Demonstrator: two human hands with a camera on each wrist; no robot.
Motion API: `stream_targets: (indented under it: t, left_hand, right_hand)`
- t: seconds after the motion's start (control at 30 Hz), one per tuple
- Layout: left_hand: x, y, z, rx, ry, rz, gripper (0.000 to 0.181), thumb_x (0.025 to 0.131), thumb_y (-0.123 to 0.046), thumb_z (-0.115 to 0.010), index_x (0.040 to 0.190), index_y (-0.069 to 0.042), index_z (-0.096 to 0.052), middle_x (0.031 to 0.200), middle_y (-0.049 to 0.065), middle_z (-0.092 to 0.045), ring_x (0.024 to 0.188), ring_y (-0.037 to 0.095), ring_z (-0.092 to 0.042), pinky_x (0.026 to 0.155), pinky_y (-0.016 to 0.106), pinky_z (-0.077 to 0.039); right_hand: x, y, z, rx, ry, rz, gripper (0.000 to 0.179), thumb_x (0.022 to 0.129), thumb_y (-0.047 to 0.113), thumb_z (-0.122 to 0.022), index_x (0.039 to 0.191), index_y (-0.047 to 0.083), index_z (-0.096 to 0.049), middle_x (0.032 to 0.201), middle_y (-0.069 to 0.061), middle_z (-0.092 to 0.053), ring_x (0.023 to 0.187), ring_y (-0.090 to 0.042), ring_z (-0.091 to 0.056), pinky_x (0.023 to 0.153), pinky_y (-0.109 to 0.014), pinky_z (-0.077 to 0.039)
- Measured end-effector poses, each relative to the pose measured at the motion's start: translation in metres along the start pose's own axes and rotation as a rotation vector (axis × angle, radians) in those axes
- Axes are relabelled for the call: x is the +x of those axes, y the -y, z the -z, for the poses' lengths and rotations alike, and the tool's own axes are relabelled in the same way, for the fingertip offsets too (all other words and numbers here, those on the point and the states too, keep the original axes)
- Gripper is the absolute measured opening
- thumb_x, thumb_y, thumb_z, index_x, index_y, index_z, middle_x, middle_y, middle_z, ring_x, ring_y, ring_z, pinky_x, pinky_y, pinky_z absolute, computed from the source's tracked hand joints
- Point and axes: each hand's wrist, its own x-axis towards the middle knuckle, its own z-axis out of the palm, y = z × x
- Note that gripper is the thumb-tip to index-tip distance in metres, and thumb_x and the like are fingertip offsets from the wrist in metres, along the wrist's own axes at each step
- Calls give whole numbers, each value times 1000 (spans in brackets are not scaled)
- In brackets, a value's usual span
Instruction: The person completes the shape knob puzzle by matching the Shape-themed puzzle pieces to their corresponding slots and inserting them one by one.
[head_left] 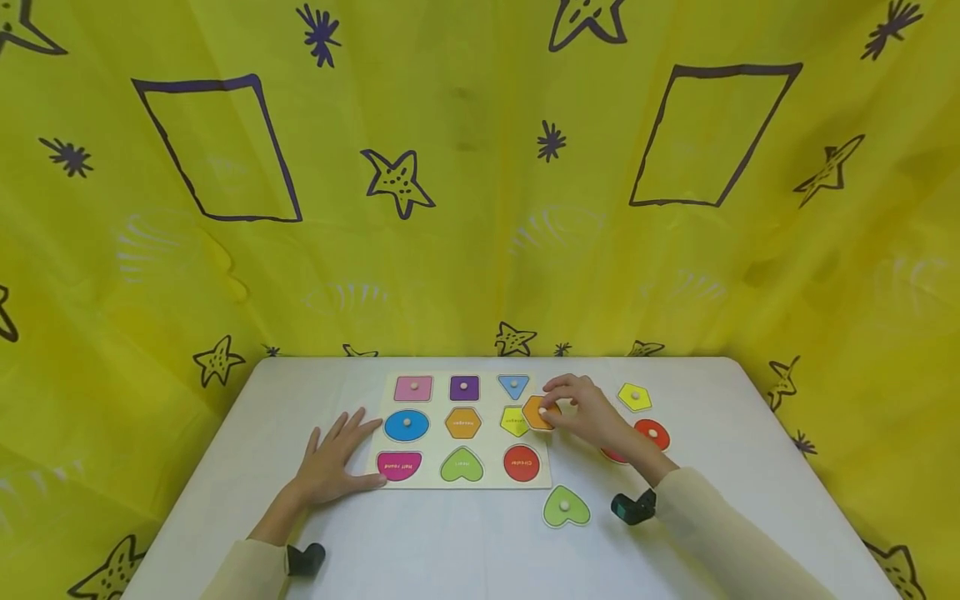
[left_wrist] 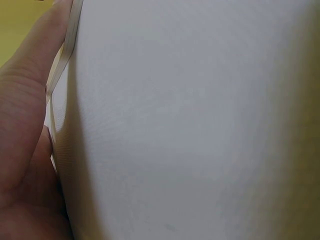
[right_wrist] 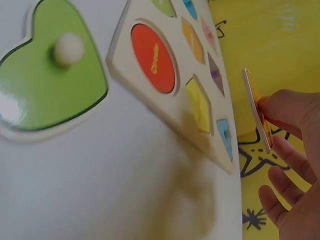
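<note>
My right hand [head_left: 592, 412] pinches an orange hexagon puzzle piece [head_left: 534, 414] by its knob, above the right side of the shape board [head_left: 487, 450]. In the right wrist view that piece [right_wrist: 255, 107] is seen edge-on, raised off the board. The hexagon overlaps the yellow pentagon recess [head_left: 513, 422] in the head view. My left hand [head_left: 333, 462] lies with fingers spread at the board's left edge, thumb by the half-round recess [head_left: 400, 466]. Knobbed pieces sit in the board: a pink rectangle [head_left: 422, 389], purple square [head_left: 469, 394], blue triangle [head_left: 513, 379] and blue oval [head_left: 408, 435].
A green heart piece [head_left: 566, 512] lies on the white table [head_left: 450, 550] near the board's front right corner. Farther right are a yellow pentagon piece [head_left: 628, 397] and a red round piece [head_left: 658, 440]. Another reddish piece [head_left: 613, 456] is partly hidden by my right forearm. A yellow curtain [head_left: 465, 267] surrounds the table.
</note>
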Motion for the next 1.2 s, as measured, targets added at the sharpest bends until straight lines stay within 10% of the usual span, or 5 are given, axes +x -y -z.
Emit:
stream_targets:
  t: [1.2]
  left_hand:
    - [1,6,-4,-21,-49,-36,97,74,-61,-82,155,-19,-46,166,21,-29,152,49,-14,115,76,3]
  right_hand:
    - [63,39,-101,104,-25,71,5,88,11,-81,92,9,-80,115,-11,-71,117,-31,-60,106,-53,-43]
